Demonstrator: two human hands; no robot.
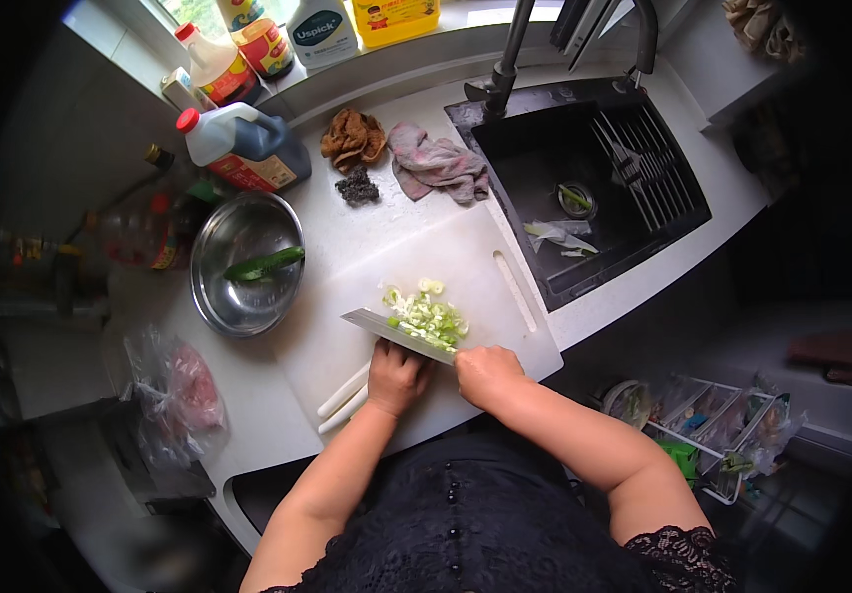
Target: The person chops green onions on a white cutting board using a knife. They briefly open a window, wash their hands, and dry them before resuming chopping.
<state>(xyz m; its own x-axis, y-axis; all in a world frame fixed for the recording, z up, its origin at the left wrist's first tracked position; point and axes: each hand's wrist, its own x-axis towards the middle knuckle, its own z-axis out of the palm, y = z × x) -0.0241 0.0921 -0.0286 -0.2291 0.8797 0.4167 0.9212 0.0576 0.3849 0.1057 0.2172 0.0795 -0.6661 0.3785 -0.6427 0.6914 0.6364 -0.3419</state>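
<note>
A kitchen knife (386, 329) is gripped in my right hand (486, 376), its wide blade slanting up to the left over the white cutting board (485, 242). My left hand (396, 378) is closed, with curled fingers against the near side of the blade. From under that hand the white ends of scallion stalks (343, 397) stick out to the left; the blade and fingers hide their other ends. Chopped scallion (429, 318), pale green and white, lies in a loose heap just beyond the blade.
A steel bowl (248, 212) holding a cucumber (265, 264) stands left of the board. Behind are a crumpled cloth (436, 163), a brown rag (353, 138) and a dark scouring pad (357, 187). The black sink (535, 148) lies to the right, bottles (248, 143) at back left.
</note>
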